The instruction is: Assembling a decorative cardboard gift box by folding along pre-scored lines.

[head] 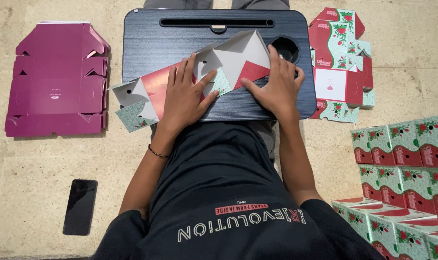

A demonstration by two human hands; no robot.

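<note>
While the flat box blank (199,77) runs lower left to upper right across the lap desk (146,38), left hand (184,94) and right hand (276,86) press it open-palmed, gripping nothing.

- Carton blank (228,62) under the left hand (183,98): thin card, glossy red print, matt grey inside.
- Tabletop (151,43) beneath the right hand (276,89): dark, fine-ribbed, matt.
- Floor (45,163) beside: rough, speckled stone.
- Phone (80,206): glossy black glass.
</note>
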